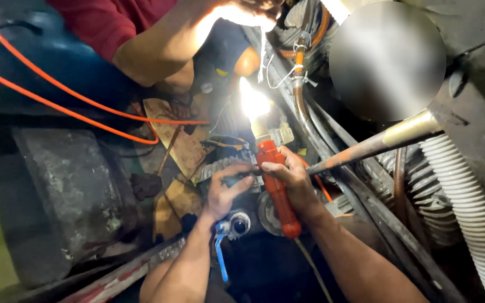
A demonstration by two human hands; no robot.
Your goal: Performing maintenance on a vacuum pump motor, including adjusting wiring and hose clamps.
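The right hand (294, 178) is wrapping its fingers tight around an orange torch (276, 185), its lit head glaring upward over the machinery. The left hand (223, 192) is pinching at a small dark part just beside the torch body, against a ribbed metal housing (223, 164); fingers closed together, though what they are gripping is too small to tell. Below the left wrist a blue-handled valve (220, 255) is hanging. A co-worker's arm (164, 47) in a red sleeve is reaching in at the top edge. This looks like close inspection or fiddling with a fitting; the next move probably needs steady light and a fine, careful grip.
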